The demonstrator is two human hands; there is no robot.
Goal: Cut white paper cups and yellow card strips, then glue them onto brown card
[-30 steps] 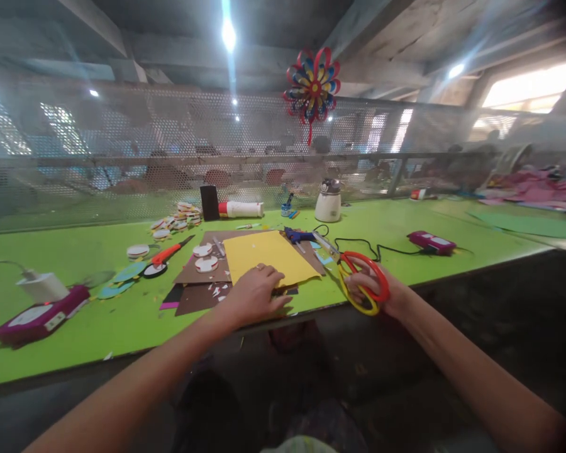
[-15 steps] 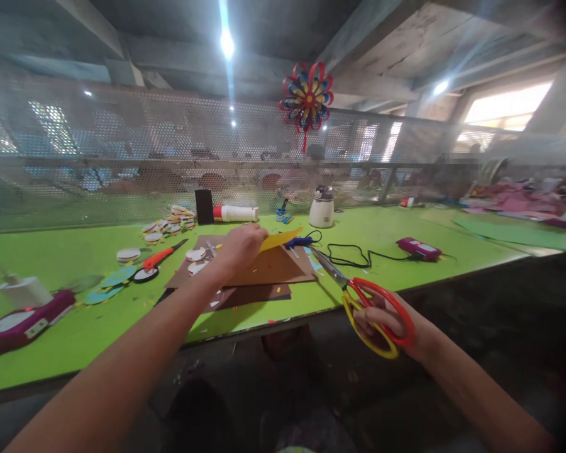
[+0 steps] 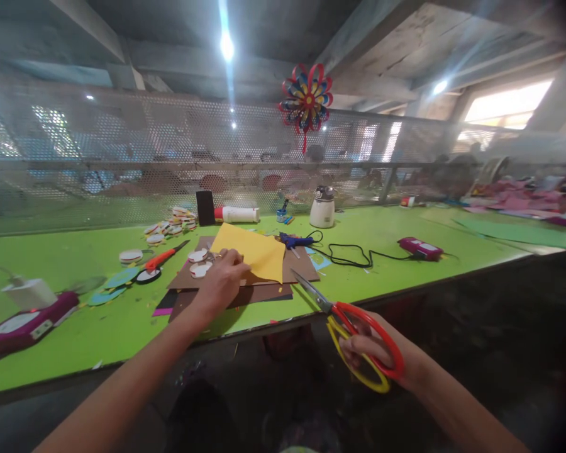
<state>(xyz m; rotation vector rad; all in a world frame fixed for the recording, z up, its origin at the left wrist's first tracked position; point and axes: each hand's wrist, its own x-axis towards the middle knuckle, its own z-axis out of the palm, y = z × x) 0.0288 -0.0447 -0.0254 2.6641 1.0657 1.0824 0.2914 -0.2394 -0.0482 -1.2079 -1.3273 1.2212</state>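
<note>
My left hand (image 3: 224, 277) pinches the near left edge of a yellow sheet of paper (image 3: 252, 248), which is tilted over brown sheets (image 3: 306, 267) on the table. In my right hand (image 3: 365, 340), at the table's front edge, are scissors (image 3: 332, 308) with one red and one yellow handle. Their blades point up and left toward the yellow sheet, apart from it. White round discs (image 3: 200, 269) lie beside my left hand. Behind the yellow sheet rests a blue glue gun (image 3: 296, 240) with a black cord.
On the left are an orange-handled knife (image 3: 163, 255), blue-green paper discs (image 3: 117, 278), a pile of white discs (image 3: 179, 220) and a purple power strip (image 3: 31, 324). A white bottle (image 3: 240, 214) and a white jar-like container (image 3: 322, 211) stand behind. Another purple power strip (image 3: 419, 248) lies right.
My left hand has come down and nearer with the yellow sheet, whose broad face now shows. My right hand has shifted the scissors slightly left and down.
</note>
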